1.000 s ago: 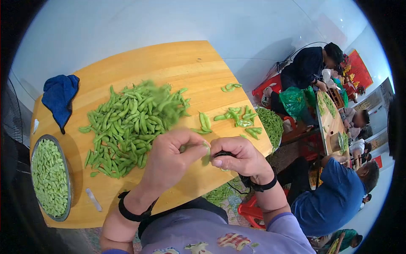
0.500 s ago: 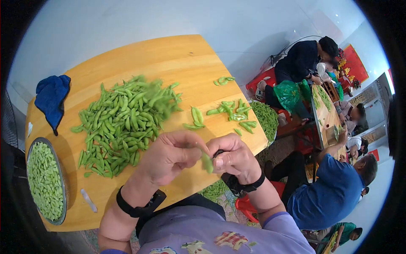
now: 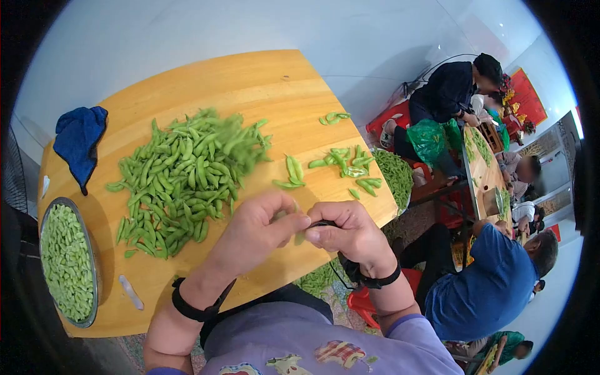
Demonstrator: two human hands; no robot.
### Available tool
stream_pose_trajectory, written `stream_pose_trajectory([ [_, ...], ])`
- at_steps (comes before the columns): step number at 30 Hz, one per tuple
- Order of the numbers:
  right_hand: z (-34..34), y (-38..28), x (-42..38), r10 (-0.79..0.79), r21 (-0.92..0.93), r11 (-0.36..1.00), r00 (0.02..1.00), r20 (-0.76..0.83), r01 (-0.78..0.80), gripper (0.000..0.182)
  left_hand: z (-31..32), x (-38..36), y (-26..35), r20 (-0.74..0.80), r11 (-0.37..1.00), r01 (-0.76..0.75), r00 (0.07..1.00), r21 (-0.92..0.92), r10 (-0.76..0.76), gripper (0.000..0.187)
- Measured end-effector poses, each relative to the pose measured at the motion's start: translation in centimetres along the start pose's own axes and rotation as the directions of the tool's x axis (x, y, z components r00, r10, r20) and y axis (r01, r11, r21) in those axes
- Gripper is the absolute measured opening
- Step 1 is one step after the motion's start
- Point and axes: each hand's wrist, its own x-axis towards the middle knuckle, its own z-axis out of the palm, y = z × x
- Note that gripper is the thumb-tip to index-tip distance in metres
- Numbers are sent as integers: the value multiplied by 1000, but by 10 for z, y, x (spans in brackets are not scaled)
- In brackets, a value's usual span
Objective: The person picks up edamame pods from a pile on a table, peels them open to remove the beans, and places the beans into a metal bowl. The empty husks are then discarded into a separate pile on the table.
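Observation:
My left hand (image 3: 262,230) and my right hand (image 3: 353,236) meet over the table's near edge, fingertips almost touching. Both are closed in a pinch around a green soybean pod (image 3: 299,238), of which only a small part shows between the fingers. A small black band-like piece (image 3: 323,223) sits at the thumb and forefinger of my right hand. Just beyond my hands lies a big heap of soybean pods (image 3: 181,175). A few pods (image 3: 292,170) lie apart from it, close past my fingertips. At the left stands a metal bowl (image 3: 95,275) full of shelled green beans (image 3: 65,259).
The wooden table (image 3: 250,75) also bears a blue cloth (image 3: 81,140), a pale strip (image 3: 131,292) and small groups of pods (image 3: 347,161) at the right edge. Beyond that edge is a container of greens (image 3: 394,175). People sit at another table, one in a blue shirt (image 3: 481,281).
My fingertips have drawn together, and the pod that hung visibly between them is now mostly covered. The person in blue has lowered an arm.

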Motion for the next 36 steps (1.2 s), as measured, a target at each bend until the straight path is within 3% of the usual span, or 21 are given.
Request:
stream_pose_trajectory([
  [2, -7, 11, -1, 76, 225, 970, 995, 60, -88, 9, -1, 0, -2, 20, 995, 23, 1000, -100, -21, 9],
  [4, -6, 16, -1, 75, 293, 952, 996, 54, -88, 9, -3, 2, -5, 45, 979, 48, 998, -197, -40, 8],
  [6, -5, 19, 0, 72, 355, 931, 996, 50, -85, 8, -5, 4, -11, 118, 885, 135, 989, -445, -91, 6],
  [9, -1, 20, 3, 28, 503, 863, 998, 60, -54, 7, -7, 9, -20, 163, 781, 144, 985, -608, -55, 5],
  [11, 9, 18, 1, -64, -46, 997, 980, -186, 56, 8, -3, 7, -15, 95, 792, 168, 986, -587, -139, 5],
  [12, 12, 19, 0, -64, -45, 997, 981, -185, 57, 8, 0, 7, -13, 28, 800, 199, 974, -566, -223, 5],
  [13, 14, 21, 0, -184, -257, 958, 959, -214, 126, 7, 3, 7, -15, 24, 799, 198, 974, -568, -224, 5],
  [14, 17, 23, 0, -304, -457, 871, 928, -215, 180, 8, 7, 6, -18, -52, 886, 118, 986, -448, -157, 5],
  [15, 21, 20, -1, -303, -455, 872, 929, -212, 181, 8, 10, 5, -20, -117, 950, 40, 990, -311, -80, 6],
  [17, 28, 10, -3, -423, -621, 764, 862, -279, 174, 7, 15, 2, -23, -133, 931, 38, 987, -362, -92, 6],
  [19, 33, 14, -3, -493, -674, 707, 832, -255, 212, 8, 15, 1, -25, -145, 910, 38, 984, -413, -107, 6],
  [21, 38, 20, -3, -556, -722, 645, 801, -221, 249, 9, 12, 1, -30, -87, 768, 41, 988, -640, -125, 5],
  [23, 41, 26, -2, -622, -812, 527, 765, -168, 250, 12, 16, 1, -27, -106, 763, 70, 978, -642, -178, 6],
  [25, 42, 28, -2, -634, -819, 521, 751, -182, 241, 11, 17, 0, -24, -135, 764, 95, 963, -638, -233, 7],
  [32, 44, 31, 0, -660, -855, 459, 738, -145, 243, 14, 9, 1, -34, -143, 874, 39, 982, -484, -123, 11],
  [34, 46, 31, -1, -647, -844, 471, 751, -131, 258, 17, 6, 0, -32, -130, 793, 92, 969, -602, -211, 11],
  [36, 45, 31, 0, -638, -833, 482, 761, -120, 273, 21, 4, -1, -32, -127, 803, 96, 970, -588, -209, 10],
])
